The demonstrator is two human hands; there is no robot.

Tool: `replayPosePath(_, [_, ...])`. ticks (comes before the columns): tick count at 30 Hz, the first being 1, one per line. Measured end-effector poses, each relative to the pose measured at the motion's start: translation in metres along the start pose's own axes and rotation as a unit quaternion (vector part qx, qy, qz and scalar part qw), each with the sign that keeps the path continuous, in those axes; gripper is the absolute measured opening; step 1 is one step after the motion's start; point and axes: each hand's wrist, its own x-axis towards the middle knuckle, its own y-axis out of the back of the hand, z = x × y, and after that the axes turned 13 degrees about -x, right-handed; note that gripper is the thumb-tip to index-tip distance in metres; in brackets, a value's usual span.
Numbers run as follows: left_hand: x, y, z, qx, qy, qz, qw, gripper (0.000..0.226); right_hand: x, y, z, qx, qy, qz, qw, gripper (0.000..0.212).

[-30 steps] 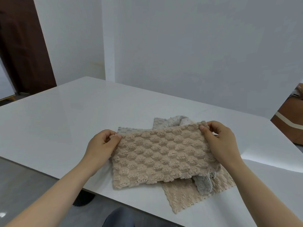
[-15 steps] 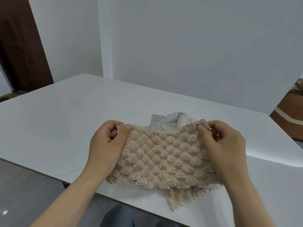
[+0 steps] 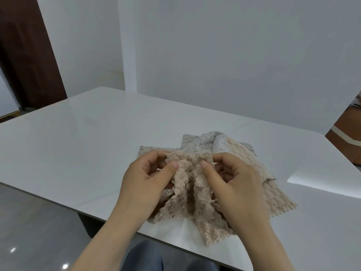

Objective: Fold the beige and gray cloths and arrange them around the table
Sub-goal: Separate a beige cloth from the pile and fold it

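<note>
No readable text or labels anywhere.

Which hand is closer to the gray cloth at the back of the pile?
Right. The right hand is just in front of the gray cloth; the left hand is farther off, to its near left. Both pinch the beige cloth.

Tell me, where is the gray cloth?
Head view: the gray cloth lies right of centre on the white table, just beyond the right hand, partly under a beige cloth.
</note>
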Motion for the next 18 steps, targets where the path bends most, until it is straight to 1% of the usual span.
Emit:
replayPosePath(4, [-0.003,-0.001,0.001,-0.019,0.012,-0.005,1.000,0.014,-0.006,-0.005,-0.006,0.061,0.002,-0.044,0.997,0.006])
replayPosePath(7, [-0.004,0.000,0.001,-0.035,0.022,0.013,0.999,0.012,-0.008,-0.002,-0.011,0.123,0.004,-0.092,0.988,0.008])
replayPosePath(10, [-0.005,0.002,0.002,-0.051,0.035,0.019,0.998,0.013,-0.006,0.002,-0.009,0.158,0.010,-0.129,0.979,0.017])
replayPosePath(14, [-0.007,0.006,0.003,-0.057,0.040,0.015,0.997,0.012,0.001,0.001,-0.005,0.139,0.028,-0.176,0.974,0.033])
replayPosePath(18, [-0.009,0.007,0.006,-0.056,0.031,0.000,0.998,0.014,0.011,0.001,-0.001,0.081,0.080,-0.199,0.973,0.032])
